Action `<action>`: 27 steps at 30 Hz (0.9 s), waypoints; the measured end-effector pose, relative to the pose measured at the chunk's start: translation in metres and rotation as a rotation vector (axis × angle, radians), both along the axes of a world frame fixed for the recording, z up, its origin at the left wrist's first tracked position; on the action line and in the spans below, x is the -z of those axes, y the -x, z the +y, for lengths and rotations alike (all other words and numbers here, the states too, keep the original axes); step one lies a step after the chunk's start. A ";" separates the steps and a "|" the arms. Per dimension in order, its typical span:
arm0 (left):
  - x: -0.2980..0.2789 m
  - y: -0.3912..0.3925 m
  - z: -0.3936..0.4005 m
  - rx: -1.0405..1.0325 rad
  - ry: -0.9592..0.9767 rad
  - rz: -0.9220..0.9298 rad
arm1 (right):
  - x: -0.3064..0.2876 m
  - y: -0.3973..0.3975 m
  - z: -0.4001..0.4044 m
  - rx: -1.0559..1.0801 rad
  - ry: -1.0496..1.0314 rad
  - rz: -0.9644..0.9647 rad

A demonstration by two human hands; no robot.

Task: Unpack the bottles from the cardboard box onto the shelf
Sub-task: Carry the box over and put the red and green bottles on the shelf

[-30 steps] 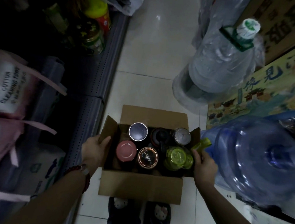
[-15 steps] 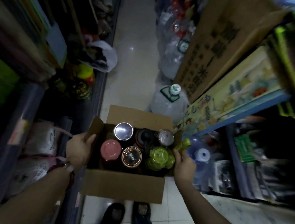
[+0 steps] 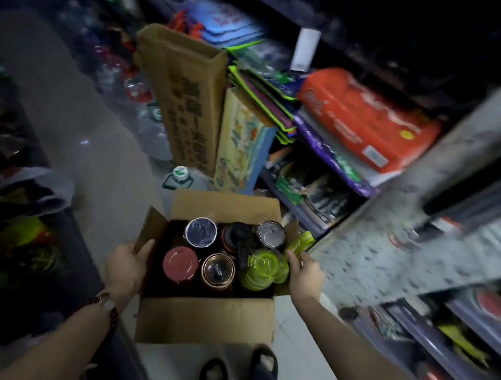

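An open cardboard box [image 3: 206, 321] is held up in front of me, above the floor. My left hand [image 3: 126, 265] grips its left flap and wall. My right hand [image 3: 304, 273] grips its right wall. Several bottles stand upright inside: a silver-lidded one [image 3: 201, 232], a black one [image 3: 236, 236], another silver one [image 3: 271, 233], a pink-lidded one [image 3: 180, 262], a copper-rimmed one [image 3: 218, 269] and a lime-green one [image 3: 262, 268]. A speckled grey shelf [image 3: 418, 251] runs along the right, close to the box.
A tall cardboard carton [image 3: 187, 101] and a large water jug [image 3: 181, 178] stand on the floor beyond the box. Stacked packages, one orange [image 3: 366, 118], fill the right shelving. Dark shelves with goods line the left. My slippered feet [image 3: 241, 372] are below the box.
The view has swung up and to the right, bringing the right-hand shelving into sight. The box has risen with both hands still on its sides.
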State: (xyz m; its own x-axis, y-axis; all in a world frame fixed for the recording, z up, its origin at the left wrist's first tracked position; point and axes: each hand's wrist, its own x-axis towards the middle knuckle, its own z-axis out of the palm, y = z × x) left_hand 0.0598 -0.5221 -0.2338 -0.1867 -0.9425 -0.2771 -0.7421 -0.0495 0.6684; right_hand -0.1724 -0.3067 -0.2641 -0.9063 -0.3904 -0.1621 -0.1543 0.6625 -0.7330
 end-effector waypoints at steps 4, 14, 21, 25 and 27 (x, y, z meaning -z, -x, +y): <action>0.001 0.046 0.025 0.158 -0.083 -0.005 | -0.008 0.006 0.064 0.207 0.006 -0.025; 0.014 0.176 0.161 0.727 0.041 -0.036 | -0.009 -0.012 0.259 0.745 0.010 -0.127; 0.005 0.231 0.305 1.004 -0.015 -0.011 | -0.022 -0.053 0.400 1.023 0.041 -0.127; -0.002 0.249 0.387 1.147 0.016 -0.019 | -0.030 -0.082 0.471 1.159 0.055 -0.102; -0.007 0.258 0.427 1.209 0.011 -0.025 | -0.031 -0.095 0.502 1.223 0.049 -0.096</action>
